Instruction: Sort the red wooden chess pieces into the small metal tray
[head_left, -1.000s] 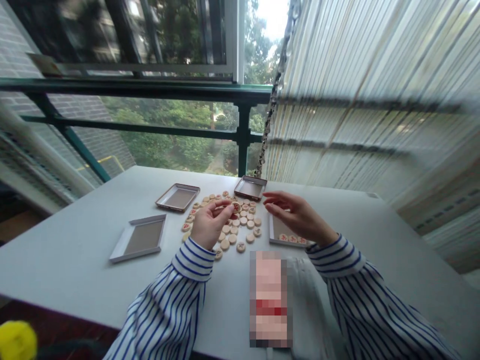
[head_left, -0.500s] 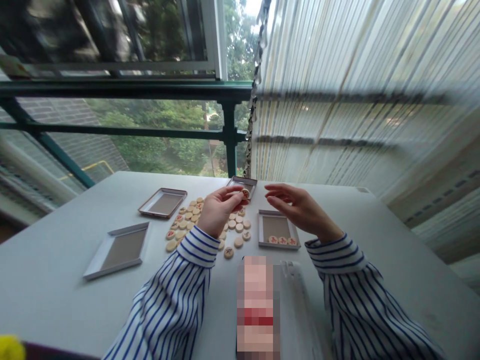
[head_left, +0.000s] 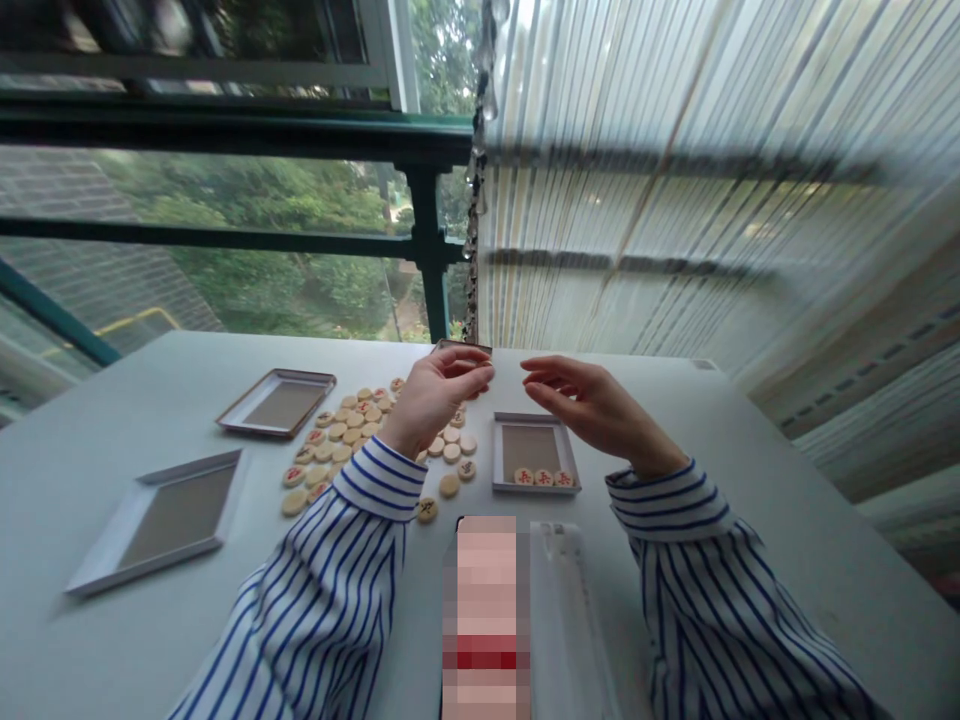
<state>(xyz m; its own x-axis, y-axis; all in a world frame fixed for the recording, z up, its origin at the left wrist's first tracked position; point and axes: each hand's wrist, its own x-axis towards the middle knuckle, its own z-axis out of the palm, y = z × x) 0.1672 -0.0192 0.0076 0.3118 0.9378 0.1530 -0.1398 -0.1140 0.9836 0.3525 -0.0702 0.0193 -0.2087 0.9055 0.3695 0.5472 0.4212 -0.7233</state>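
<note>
My left hand [head_left: 431,400] is closed in a pinch, raised over the far side of the table. Between its thumb and fingertips is a round wooden Chinese chess piece, mostly hidden by the fingers. Facing it, my right hand [head_left: 592,405] hovers with curved fingers and thumb apart, nothing visible in it. Below the right hand lies a shallow open box [head_left: 530,445] with three red-marked chess pieces [head_left: 544,479] lined along its near side. Loose wooden chess pieces [head_left: 354,419], some marked red or black and several blank-faced, spread around and under my left wrist.
Two shallow trays, one brown-rimmed [head_left: 279,434] and one white [head_left: 161,565], lie at the left. Another tray [head_left: 484,350] sits partly behind my left hand. A phone-shaped blurred object [head_left: 486,600] and a clear plastic case [head_left: 574,600] lie at the near middle of the white table [head_left: 300,620].
The view has swung slightly right, so the table's contents appear further left. The piece in my left hand has turned from showing its marked face to being nearly hidden. My right hand stays open.
</note>
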